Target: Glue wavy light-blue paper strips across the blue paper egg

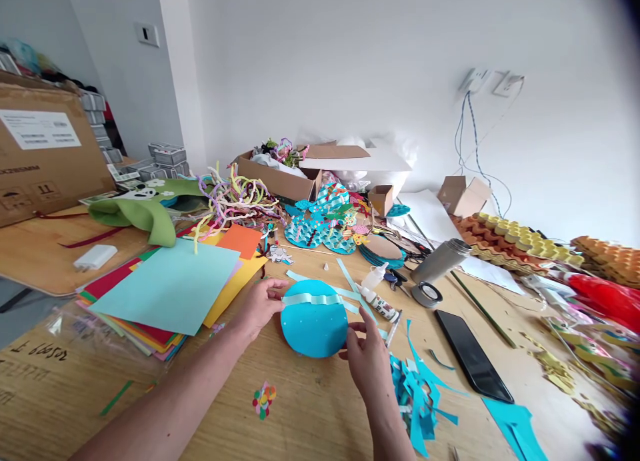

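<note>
A round blue paper disc [314,334] is between my two hands, dotted with small whitish spots. Across its upper part runs a pale aqua paper strip [313,300] bent into waves. My left hand [261,306] pinches the disc's upper left edge, by the strip's left end. At the lower right edge, my right hand [367,346] grips the disc with thumb and fingers, its index finger pointing upward. Just beyond lie loose pale strips [353,278], a white glue bottle [374,276] and a printed white bottle [380,304].
Coloured paper sheets [167,288] are stacked at left; paper dots [264,400] lie in front. Blue scraps [420,398], a phone [473,354] and a metal flask [443,261] are at right. Pipe cleaners [235,198] and finished wavy blue pieces [305,233] lie behind.
</note>
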Demonstrator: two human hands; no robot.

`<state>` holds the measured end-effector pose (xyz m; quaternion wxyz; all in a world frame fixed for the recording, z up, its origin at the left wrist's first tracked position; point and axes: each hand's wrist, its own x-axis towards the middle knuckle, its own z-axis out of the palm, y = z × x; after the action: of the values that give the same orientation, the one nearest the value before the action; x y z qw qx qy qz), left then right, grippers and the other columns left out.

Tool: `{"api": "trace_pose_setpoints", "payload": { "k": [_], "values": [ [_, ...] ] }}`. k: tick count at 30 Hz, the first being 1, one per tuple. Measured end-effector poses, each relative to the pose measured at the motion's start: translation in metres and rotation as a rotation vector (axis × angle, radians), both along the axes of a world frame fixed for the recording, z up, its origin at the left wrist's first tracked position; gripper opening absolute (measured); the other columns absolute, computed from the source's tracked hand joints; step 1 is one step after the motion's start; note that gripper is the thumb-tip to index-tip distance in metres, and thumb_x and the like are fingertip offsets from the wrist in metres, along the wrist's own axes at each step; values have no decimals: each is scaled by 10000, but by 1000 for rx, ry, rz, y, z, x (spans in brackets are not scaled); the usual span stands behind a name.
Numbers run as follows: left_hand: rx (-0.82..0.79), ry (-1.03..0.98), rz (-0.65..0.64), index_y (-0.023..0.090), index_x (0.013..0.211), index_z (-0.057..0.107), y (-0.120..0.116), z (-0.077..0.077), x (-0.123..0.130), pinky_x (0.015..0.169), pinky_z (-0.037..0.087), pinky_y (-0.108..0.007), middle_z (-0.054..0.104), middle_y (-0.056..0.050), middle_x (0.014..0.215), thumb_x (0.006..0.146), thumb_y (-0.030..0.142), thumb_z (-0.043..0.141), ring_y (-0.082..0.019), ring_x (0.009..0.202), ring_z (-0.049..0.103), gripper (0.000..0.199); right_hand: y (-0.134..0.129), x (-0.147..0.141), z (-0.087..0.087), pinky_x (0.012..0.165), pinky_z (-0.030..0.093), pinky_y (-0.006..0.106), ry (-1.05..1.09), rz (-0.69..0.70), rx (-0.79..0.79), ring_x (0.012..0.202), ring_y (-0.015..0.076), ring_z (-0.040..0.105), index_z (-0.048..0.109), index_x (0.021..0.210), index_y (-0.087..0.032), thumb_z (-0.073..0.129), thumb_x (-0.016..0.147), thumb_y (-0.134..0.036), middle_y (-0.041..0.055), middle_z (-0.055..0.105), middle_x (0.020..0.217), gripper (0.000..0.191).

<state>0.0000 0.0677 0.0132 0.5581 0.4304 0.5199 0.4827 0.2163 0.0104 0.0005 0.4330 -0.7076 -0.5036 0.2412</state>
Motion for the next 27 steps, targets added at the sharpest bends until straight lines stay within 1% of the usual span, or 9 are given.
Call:
{"api": "trace_pose_setpoints", "payload": {
  "k": [3,6,9,12,16,20,23,25,27],
  "values": [
    [-4,-87,-7,135,965,684,0,2,0,812,484,-304,715,-85,961,523,9,640,-207,907,634,462,2,1,1,533,548,339,149,44,-43,605,161,594,412,1353,-118,483,782,-422,78,571,993,651],
    [-27,-160,-11,138,937,687,0,4,1,821,486,-311,721,-78,933,499,6,638,-211,908,640,460,3,2,1,575,552,367,194,36,-5,645,174,585,406,1353,-108,512,756,-438,87,555,1007,691],
    [-59,-215,-8,146,896,693,1,3,2,804,490,-303,723,-68,902,483,7,641,-210,905,642,440,4,4,-1,594,537,371,189,32,30,678,182,582,401,1358,-122,536,737,-420,91,557,1021,701],
    [-91,-262,-11,145,878,694,2,0,1,781,500,-291,721,-77,924,486,28,673,-218,931,642,409,4,4,-2,603,520,362,177,26,60,683,176,573,407,1353,-146,541,730,-389,84,559,1021,682],
    [-146,-309,-16,145,907,681,3,-4,0,728,526,-312,707,-97,986,510,73,715,-234,917,652,405,4,4,-2,606,499,350,136,26,89,661,160,557,415,1351,-148,525,744,-370,78,556,1012,656],
    [-176,-326,-15,146,941,660,3,-4,-1,729,539,-326,705,-109,1005,521,80,732,-236,907,660,431,3,4,-3,616,499,351,98,52,108,670,161,564,389,1379,-149,505,779,-347,79,553,1011,643],
    [-195,-312,-17,145,975,647,3,-3,-1,717,541,-335,715,-110,966,517,73,736,-237,872,669,472,2,3,0,629,505,363,-20,41,147,700,172,563,398,1385,-165,475,826,-319,85,538,1011,585],
    [-202,-295,-20,144,992,644,3,-3,0,707,535,-327,719,-101,926,519,75,745,-231,845,672,489,-1,-1,4,695,507,393,-186,19,256,809,202,563,445,1367,-191,443,866,-285,95,511,1028,509],
    [-208,-272,-29,142,1000,646,2,-4,0,689,526,-314,721,-93,887,524,76,753,-223,819,672,492,-5,-7,9,800,484,440,-371,39,399,963,236,525,514,1320,-234,412,897,-224,102,486,1070,435]
  ]
}}
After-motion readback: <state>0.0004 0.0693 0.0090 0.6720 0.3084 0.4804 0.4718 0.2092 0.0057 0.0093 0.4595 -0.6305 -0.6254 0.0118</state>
